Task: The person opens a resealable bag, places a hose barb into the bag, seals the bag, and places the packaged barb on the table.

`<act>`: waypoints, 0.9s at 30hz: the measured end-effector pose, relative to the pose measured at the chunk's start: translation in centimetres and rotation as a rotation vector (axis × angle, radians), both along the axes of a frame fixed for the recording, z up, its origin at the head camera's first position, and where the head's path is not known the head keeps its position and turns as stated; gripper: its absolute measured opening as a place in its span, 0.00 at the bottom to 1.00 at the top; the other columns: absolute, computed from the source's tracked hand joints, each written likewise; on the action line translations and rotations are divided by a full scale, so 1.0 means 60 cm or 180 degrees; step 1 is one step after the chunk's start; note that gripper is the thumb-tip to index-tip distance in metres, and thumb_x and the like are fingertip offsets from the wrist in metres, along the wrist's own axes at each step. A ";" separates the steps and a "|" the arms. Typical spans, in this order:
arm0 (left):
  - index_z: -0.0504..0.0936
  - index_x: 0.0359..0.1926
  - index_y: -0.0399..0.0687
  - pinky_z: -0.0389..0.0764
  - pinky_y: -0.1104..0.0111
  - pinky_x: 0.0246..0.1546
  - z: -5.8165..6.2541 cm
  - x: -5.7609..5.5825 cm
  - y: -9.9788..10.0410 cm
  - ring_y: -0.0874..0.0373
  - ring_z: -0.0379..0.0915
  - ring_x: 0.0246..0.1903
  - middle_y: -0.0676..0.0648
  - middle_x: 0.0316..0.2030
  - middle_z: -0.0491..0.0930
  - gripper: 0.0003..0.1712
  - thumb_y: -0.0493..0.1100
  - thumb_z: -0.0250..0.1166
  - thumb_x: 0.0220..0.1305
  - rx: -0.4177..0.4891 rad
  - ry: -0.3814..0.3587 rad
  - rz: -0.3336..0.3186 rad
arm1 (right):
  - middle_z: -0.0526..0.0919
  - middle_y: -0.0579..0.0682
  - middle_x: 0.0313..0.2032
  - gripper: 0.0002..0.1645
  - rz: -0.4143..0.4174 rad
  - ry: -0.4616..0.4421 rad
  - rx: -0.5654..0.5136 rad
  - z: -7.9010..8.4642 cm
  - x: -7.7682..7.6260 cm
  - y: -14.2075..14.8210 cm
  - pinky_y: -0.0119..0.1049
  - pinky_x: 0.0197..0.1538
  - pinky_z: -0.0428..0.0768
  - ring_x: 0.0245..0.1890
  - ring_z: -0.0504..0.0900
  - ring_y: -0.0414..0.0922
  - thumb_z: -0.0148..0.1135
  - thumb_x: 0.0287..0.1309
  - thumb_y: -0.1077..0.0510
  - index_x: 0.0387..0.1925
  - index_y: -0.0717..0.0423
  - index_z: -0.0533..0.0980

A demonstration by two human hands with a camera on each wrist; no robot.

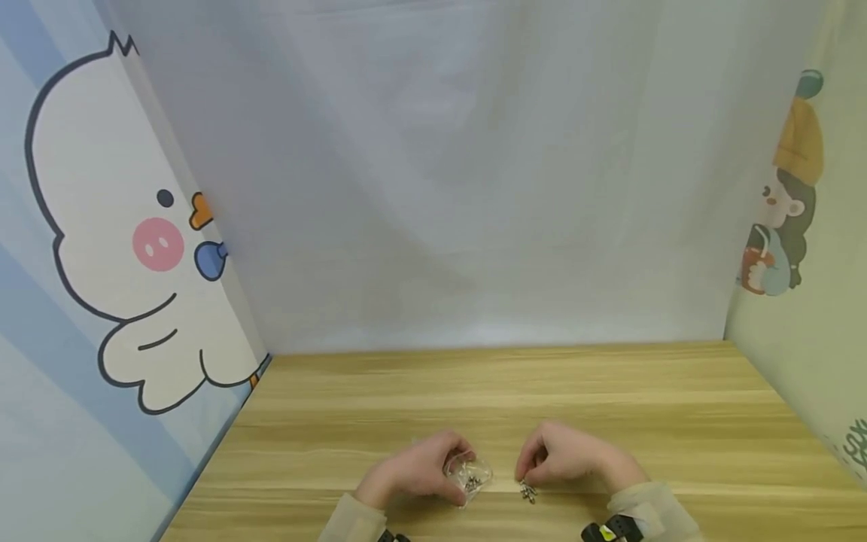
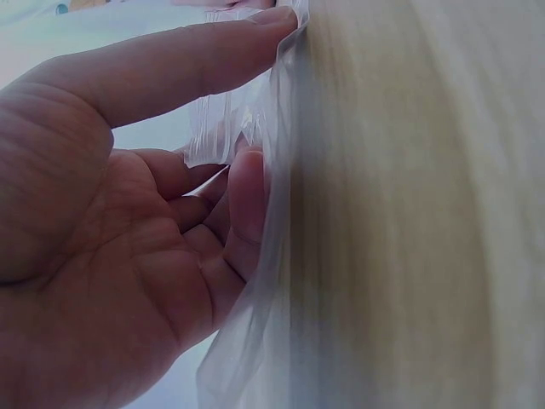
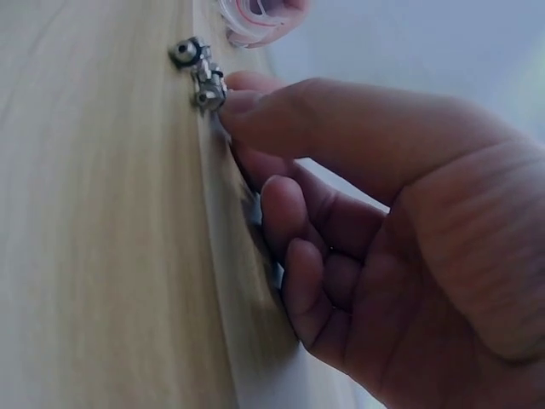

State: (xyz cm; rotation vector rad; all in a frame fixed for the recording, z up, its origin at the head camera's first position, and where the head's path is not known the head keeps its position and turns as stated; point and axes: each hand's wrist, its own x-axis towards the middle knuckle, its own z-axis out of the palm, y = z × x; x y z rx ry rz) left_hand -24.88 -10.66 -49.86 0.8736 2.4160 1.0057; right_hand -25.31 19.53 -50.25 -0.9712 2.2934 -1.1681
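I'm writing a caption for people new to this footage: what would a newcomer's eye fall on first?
Probably the large white cartoon bird filling the left side of the head view. Next come the two hands low in that picture: the left hand grips a clear plastic bag with small metal bits inside, while the right hand pinches at a little metal cluster on the wooden table.

You faced a pale backdrop (image 1: 440, 188) behind a wood-grain tabletop (image 1: 406, 391). On your left was a printed white bird (image 1: 91, 188); on your right, a cartoon figure (image 1: 801, 214) in an orange hat (image 1: 801, 143).
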 end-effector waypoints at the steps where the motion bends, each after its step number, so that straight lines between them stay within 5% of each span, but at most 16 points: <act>1: 0.81 0.54 0.43 0.77 0.69 0.52 0.001 0.000 0.000 0.66 0.73 0.45 0.56 0.46 0.78 0.34 0.35 0.86 0.46 -0.0002 -0.0008 0.0004 | 0.87 0.42 0.29 0.09 -0.0014 -0.0006 0.0008 0.001 0.000 0.000 0.27 0.31 0.77 0.25 0.78 0.31 0.73 0.55 0.68 0.34 0.53 0.91; 27: 0.81 0.54 0.43 0.78 0.69 0.51 -0.001 -0.002 0.002 0.66 0.74 0.44 0.56 0.46 0.79 0.33 0.35 0.85 0.47 -0.0041 -0.0041 0.0003 | 0.85 0.37 0.26 0.10 -0.0151 0.0096 0.0144 0.003 0.006 -0.005 0.27 0.31 0.78 0.25 0.78 0.32 0.73 0.52 0.69 0.31 0.51 0.89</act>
